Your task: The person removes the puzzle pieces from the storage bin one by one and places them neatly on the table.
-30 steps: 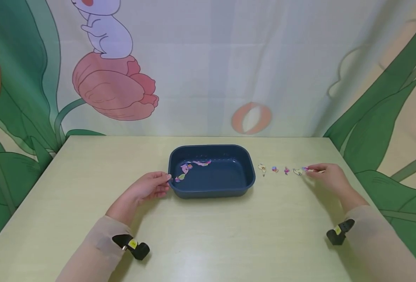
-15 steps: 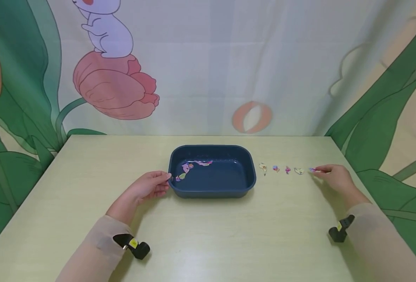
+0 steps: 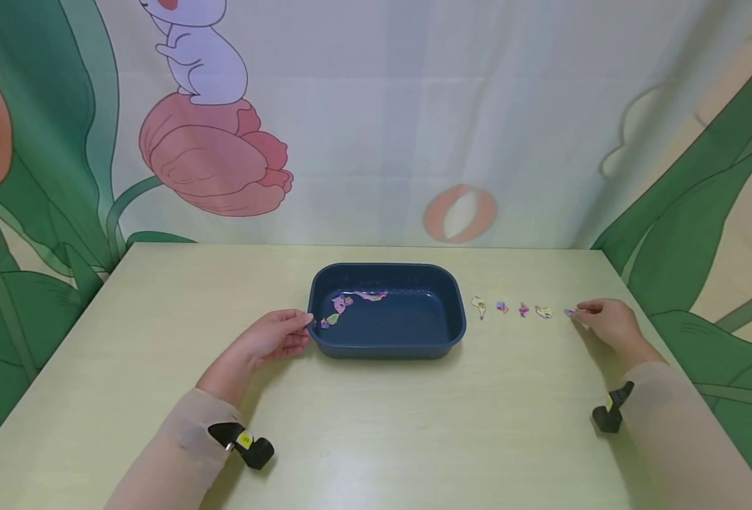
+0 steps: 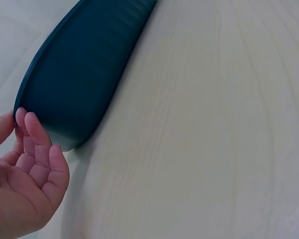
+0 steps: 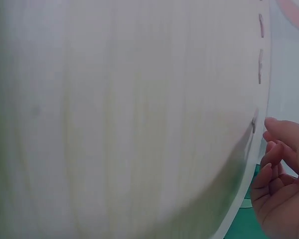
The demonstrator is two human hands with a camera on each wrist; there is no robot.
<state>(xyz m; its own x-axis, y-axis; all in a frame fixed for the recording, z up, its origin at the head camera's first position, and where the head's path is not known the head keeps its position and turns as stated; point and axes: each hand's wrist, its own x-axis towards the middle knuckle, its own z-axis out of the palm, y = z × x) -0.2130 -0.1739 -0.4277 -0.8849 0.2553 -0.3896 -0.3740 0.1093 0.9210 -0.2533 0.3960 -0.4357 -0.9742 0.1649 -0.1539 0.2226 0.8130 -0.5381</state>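
My left hand [image 3: 280, 336] pinches the left rim of a dark blue plastic basin [image 3: 385, 350]; the left wrist view shows the thumb and fingertips at that rim. Several small colourful cut-out stickers, one a pink and purple piece [image 3: 339, 304], lie inside on the left and back. To the right, a row of stickers lies on the table, among them a pale one [image 3: 544, 312]. At the row's right end is a small purple sticker [image 3: 569, 312]. My right hand [image 3: 608, 327] is just beside it; in the right wrist view the fingertips look slightly apart from that sticker [image 5: 254, 124].
The pale wooden table [image 3: 414, 432] ends at a printed curtain [image 3: 350, 142] behind. Other stickers in the row are a white one [image 3: 479, 307], a blue and red one [image 3: 502, 307] and a pink one [image 3: 524, 309]. Each sleeve bears a black wrist camera [image 3: 254, 450].
My right hand has moved slightly right with the purple sticker, which now lies on the table at the row's end with the fingers coming off it. My left hand stays on the rim.
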